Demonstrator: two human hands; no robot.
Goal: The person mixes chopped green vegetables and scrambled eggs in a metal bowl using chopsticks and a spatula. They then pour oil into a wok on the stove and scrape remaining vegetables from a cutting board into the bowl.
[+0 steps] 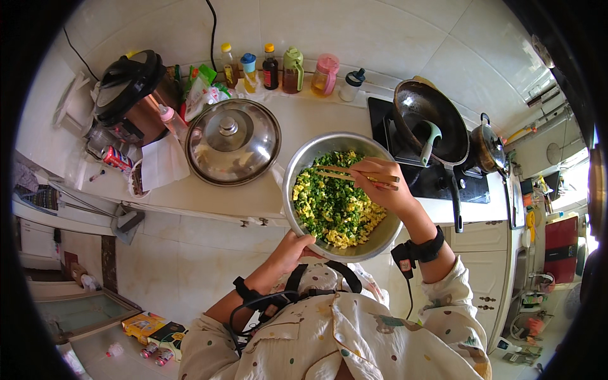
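A wide stainless steel bowl (390, 232) is tilted towards me at the counter's front edge. My left hand (290, 251) grips its near-left rim, thumb on top and fingers underneath. Inside lies a mix of chopped greens and scrambled egg (338, 202), with more yellow egg along the left and lower sides. Over the bowl's right side, my right hand (380, 183) holds a pair of wooden chopsticks (332, 172). Their tips reach left over the greens; whether they touch the food I cannot tell.
Left of the bowl lies a domed metal lid (232, 142), near an electric pressure cooker (130, 97). Bottles and oil jugs (292, 71) line the wall. On the right, a wok (430, 121) with a pale-green-handled utensil (431, 142) sits on the cooktop (422, 183), its handle jutting forward beside a small pot (488, 147).
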